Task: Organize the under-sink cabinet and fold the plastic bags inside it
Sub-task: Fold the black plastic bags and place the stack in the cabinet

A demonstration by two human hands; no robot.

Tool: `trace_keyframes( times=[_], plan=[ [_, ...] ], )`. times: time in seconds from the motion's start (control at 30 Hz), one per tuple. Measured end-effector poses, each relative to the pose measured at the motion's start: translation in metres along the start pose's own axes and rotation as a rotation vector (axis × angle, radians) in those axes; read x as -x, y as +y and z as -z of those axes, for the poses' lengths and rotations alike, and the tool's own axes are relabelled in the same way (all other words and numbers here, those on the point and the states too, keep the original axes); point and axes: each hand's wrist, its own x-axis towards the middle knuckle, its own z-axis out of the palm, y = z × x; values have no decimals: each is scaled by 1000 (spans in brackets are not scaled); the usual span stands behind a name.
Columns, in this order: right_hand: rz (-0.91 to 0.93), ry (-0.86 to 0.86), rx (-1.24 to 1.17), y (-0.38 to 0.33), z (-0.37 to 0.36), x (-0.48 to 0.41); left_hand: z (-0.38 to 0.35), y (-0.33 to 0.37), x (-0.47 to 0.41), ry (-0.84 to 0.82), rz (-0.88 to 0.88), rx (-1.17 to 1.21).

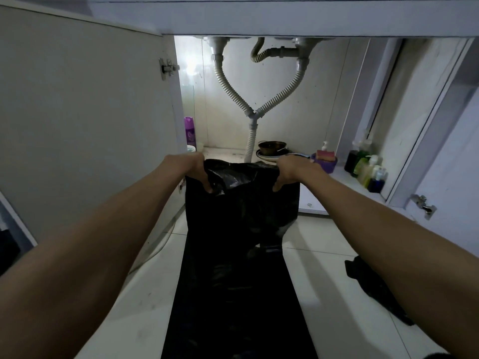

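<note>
Your left hand (193, 171) grips the upper left corner of a large black plastic bag (241, 211), with the fingers curled over its edge. Your right hand (289, 172) holds the upper right corner in the same way. The bag hangs between your hands and runs down toward you over the white tiled floor (324, 255), in front of the open under-sink cabinet (311, 104).

Beyond your hands, grey corrugated drain hoses (230, 89) join in a Y and drop to the cabinet floor. Just past your right hand sits a stack of plates topped by a dark metal bowl (272, 147). Further right are a purple plastic basket with a sponge (325, 161) and a cluster of soap bottles (368, 169). Beyond your left hand stands a purple spray can (189, 130), beside the open white cabinet door (77, 112). Under your right forearm another piece of crumpled black plastic (375, 291) lies on the tiles.
</note>
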Motion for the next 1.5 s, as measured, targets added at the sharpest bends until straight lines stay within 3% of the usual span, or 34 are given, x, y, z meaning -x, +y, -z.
trace_keyframes(
  times=[0.07,0.17,0.23,0.5,0.77,0.9,1.03,1.13,1.27,1.5],
  plan=[
    [6,122,38,1,-14,-5,-9,-4,7,121,44,-7],
    [-45,317,46,6,-31,-11,-21,-11,7,494,84,35],
    [-75,418,37,8,-39,-16,-28,-14,0,612,97,35],
    [-129,634,-159,9,-56,-34,-38,-19,-26,845,41,142],
    [-102,825,-297,7,-53,-38,-37,-28,-23,967,-62,145],
    [-29,629,-173,6,-83,-19,-65,-35,3,834,-48,53],
    [-23,352,-117,4,-160,27,-142,-40,45,421,-103,-99],
    [26,220,-149,5,-216,70,-198,-43,73,230,-135,-202],
    [56,-31,-101,2,-268,109,-264,-41,111,98,-120,-111],
    [-2,-308,-120,-13,-288,135,-294,-41,132,-113,-190,-285]
  ],
)
